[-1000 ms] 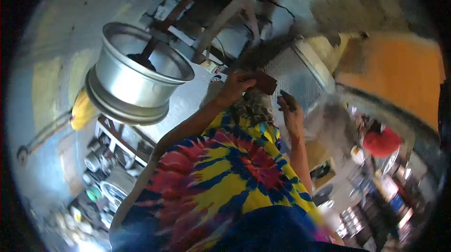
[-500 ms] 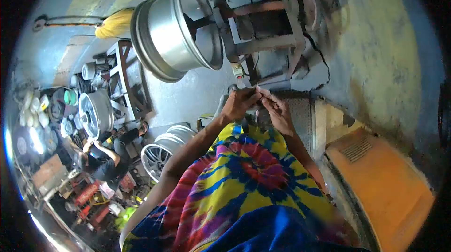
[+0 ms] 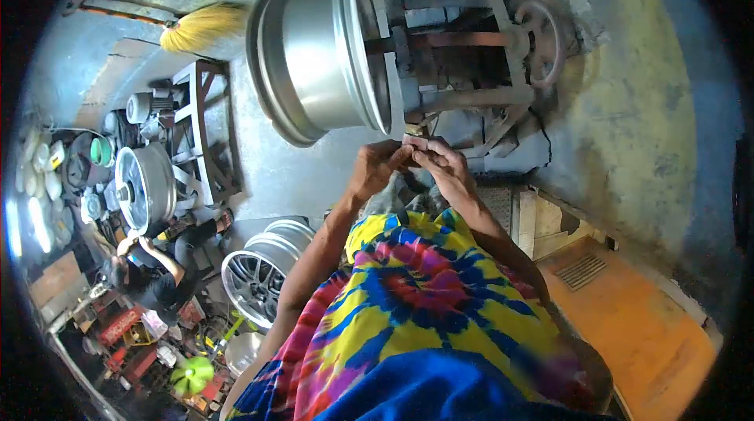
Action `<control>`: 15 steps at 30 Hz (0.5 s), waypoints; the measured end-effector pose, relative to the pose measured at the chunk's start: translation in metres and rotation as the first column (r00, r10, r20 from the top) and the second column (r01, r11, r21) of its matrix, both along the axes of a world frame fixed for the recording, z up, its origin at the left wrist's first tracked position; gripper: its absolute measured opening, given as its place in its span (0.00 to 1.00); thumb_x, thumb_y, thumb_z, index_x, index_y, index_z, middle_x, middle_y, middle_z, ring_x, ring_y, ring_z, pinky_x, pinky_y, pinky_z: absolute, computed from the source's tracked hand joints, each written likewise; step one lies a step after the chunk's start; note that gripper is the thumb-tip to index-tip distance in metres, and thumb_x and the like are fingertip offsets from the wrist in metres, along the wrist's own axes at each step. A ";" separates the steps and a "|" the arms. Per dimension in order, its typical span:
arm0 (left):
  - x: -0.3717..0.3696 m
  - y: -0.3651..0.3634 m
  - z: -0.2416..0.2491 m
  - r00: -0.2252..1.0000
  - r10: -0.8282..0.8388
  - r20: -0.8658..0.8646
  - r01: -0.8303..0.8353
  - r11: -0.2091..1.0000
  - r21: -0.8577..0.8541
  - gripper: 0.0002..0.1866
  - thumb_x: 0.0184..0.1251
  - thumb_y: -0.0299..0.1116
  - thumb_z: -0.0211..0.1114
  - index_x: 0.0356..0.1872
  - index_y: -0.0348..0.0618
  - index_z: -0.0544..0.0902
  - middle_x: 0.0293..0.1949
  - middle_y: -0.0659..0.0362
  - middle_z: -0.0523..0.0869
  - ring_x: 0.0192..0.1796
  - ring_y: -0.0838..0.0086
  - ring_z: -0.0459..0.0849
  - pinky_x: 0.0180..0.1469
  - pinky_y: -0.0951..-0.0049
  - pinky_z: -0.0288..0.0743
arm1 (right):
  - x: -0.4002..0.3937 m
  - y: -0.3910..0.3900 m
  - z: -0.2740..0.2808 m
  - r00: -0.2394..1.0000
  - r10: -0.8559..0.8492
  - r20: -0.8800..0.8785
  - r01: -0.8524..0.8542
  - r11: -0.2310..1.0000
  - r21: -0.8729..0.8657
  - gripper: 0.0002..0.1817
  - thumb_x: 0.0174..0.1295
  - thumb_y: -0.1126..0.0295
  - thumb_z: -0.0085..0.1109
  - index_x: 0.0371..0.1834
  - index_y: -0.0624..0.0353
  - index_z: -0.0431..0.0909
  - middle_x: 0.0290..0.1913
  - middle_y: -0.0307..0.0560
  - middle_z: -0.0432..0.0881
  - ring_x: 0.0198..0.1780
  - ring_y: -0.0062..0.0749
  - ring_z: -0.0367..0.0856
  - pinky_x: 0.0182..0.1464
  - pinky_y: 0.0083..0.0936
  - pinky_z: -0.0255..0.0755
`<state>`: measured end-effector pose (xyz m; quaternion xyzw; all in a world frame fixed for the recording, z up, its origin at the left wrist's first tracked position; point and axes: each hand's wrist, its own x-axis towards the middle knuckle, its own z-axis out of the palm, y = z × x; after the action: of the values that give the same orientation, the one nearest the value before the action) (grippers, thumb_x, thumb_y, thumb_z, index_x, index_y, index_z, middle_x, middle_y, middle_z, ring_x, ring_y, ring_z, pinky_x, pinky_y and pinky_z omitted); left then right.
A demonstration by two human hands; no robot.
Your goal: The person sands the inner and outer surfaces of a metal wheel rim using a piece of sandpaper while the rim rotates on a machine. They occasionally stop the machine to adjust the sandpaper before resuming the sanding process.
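In front of my chest, my left hand (image 3: 374, 170) and my right hand (image 3: 446, 167) meet with their fingertips pinched together. Between them is a small, pale pinkish folded sheet (image 3: 415, 140), which may be sandpaper; most of it is hidden by the fingers. Beyond my hands and to the left, a large silver wheel rim (image 3: 310, 48) is mounted sideways on the shaft of a metal stand (image 3: 463, 97). Neither hand touches the rim.
A handwheel (image 3: 547, 44) sits at the stand's right end. Other rims (image 3: 255, 276) lie to my left. Further left, a person (image 3: 161, 280) works at another mounted rim (image 3: 149, 189). A yellow broom (image 3: 203, 28) leans by the wall, and an orange panel (image 3: 628, 319) is at right.
My view has shifted, and the mounted rim and stand now appear further right. Both hands have stayed together on the small sheet, which is now more covered by the fingers.
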<state>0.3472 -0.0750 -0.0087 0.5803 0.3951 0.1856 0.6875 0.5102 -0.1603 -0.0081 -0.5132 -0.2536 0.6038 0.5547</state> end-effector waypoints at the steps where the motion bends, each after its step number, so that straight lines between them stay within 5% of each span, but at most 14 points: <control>1: -0.003 0.003 -0.001 0.996 0.086 -0.012 -0.086 0.996 -0.023 0.21 0.72 0.45 0.63 0.39 0.31 0.86 0.28 0.54 0.88 0.31 0.74 0.84 0.34 0.70 0.77 | -0.002 0.006 -0.004 1.000 0.019 -0.008 -0.019 0.999 -0.029 0.14 0.70 0.71 0.58 0.56 0.63 0.80 0.53 0.42 0.84 0.53 0.24 0.81 0.57 0.20 0.74; 2: -0.008 0.007 0.002 0.997 0.076 -0.018 -0.077 0.997 -0.024 0.21 0.72 0.45 0.63 0.39 0.31 0.86 0.28 0.54 0.88 0.31 0.74 0.84 0.34 0.70 0.77 | -0.005 0.013 -0.008 0.999 0.034 -0.017 -0.035 0.998 -0.057 0.13 0.71 0.72 0.56 0.55 0.64 0.79 0.53 0.43 0.83 0.54 0.24 0.81 0.60 0.21 0.73; 4: -0.014 0.017 0.013 0.939 0.027 -0.343 0.045 0.978 0.202 0.24 0.71 0.50 0.62 0.41 0.32 0.86 0.29 0.51 0.88 0.33 0.72 0.86 0.37 0.68 0.78 | -0.005 0.036 -0.001 0.998 0.014 0.061 -0.012 1.000 -0.025 0.13 0.71 0.71 0.57 0.54 0.64 0.80 0.50 0.42 0.84 0.53 0.23 0.81 0.57 0.20 0.74; 7: -0.029 0.008 -0.002 0.943 -0.020 -0.331 0.086 0.978 0.188 0.23 0.74 0.48 0.60 0.43 0.31 0.85 0.30 0.54 0.88 0.32 0.75 0.83 0.38 0.72 0.77 | 0.000 0.077 -0.029 0.947 -0.134 0.292 0.105 0.988 0.112 0.12 0.69 0.70 0.59 0.51 0.65 0.81 0.44 0.41 0.86 0.45 0.20 0.84 0.49 0.19 0.78; 9: -0.039 0.000 -0.010 0.946 -0.104 -0.306 0.142 0.984 0.105 0.19 0.72 0.45 0.61 0.44 0.37 0.86 0.30 0.48 0.88 0.32 0.69 0.85 0.39 0.67 0.77 | 0.002 0.101 -0.040 0.822 -0.034 0.568 -0.023 0.995 0.092 0.11 0.69 0.71 0.58 0.50 0.65 0.82 0.42 0.42 0.87 0.43 0.21 0.85 0.46 0.18 0.78; 15: -0.070 -0.018 -0.029 0.908 -0.228 -0.350 0.276 0.957 0.091 0.17 0.70 0.42 0.62 0.44 0.37 0.86 0.31 0.48 0.88 0.31 0.74 0.83 0.36 0.68 0.76 | -0.005 0.123 -0.044 0.934 -0.031 0.357 -0.044 0.978 0.202 0.11 0.70 0.74 0.56 0.52 0.64 0.81 0.44 0.42 0.87 0.43 0.22 0.85 0.47 0.19 0.78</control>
<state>0.2773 -0.0925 -0.0382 0.6959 0.4144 0.0204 0.5861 0.5049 -0.0377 -0.0524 -0.5534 -0.4134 0.4724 0.5474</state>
